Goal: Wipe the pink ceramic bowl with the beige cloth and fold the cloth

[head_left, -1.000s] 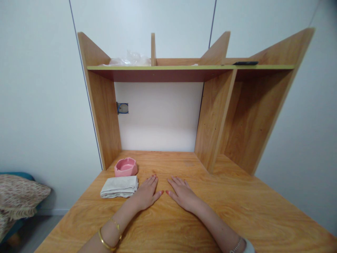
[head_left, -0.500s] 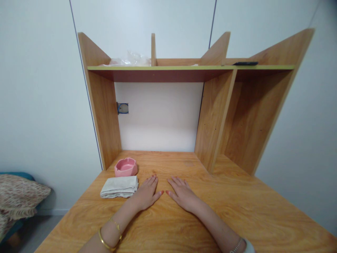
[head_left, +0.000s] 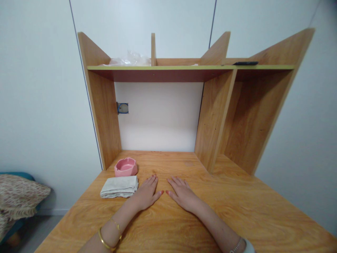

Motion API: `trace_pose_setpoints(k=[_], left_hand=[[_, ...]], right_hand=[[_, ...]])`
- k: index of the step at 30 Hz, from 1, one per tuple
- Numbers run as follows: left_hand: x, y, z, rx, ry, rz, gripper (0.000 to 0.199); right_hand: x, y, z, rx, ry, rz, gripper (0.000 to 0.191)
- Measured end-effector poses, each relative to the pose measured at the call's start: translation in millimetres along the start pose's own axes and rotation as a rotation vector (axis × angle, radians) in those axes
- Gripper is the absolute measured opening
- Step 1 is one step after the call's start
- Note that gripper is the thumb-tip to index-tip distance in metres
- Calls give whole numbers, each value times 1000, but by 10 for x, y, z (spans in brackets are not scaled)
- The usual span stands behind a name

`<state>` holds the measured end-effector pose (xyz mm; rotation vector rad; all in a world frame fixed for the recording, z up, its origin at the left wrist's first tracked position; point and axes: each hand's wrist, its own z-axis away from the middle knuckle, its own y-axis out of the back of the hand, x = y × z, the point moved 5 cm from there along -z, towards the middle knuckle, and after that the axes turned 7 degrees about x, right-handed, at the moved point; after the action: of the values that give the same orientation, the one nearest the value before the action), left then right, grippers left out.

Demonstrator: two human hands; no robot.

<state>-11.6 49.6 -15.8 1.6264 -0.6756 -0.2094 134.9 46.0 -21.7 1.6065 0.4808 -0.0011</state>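
Note:
My left hand (head_left: 146, 193) lies flat, palm down, on the wooden desk (head_left: 163, 228), its thumb pointing inward. Just to its left sits a folded pale grey cloth (head_left: 119, 187). Behind the cloth stands a pink ashtray (head_left: 126, 167) with notches in its rim; nothing shows inside it. My right hand (head_left: 183, 194) also rests palm down on the desk, fingers stretched out. The two thumbs point at each other with a small gap between them. Neither hand holds anything.
A wooden shelf unit (head_left: 163, 68) rises at the back of the desk. On it lie a clear plastic bag (head_left: 129, 59) and a flat black object (head_left: 245, 63). An uncovered wall box (head_left: 123, 108) shows in the wall. A patterned cushion (head_left: 21, 195) is at the far left.

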Motion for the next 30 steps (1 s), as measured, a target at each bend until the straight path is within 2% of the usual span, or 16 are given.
trace_pose_setpoints(k=[12,30], left_hand=[[18,25,1,-27,14,-7,68],[-1,12,3,25,-1,13,66]], right_hand=[[3,0,1,4,-5,1,61],[-21,20,11,-18,6,1,62]])
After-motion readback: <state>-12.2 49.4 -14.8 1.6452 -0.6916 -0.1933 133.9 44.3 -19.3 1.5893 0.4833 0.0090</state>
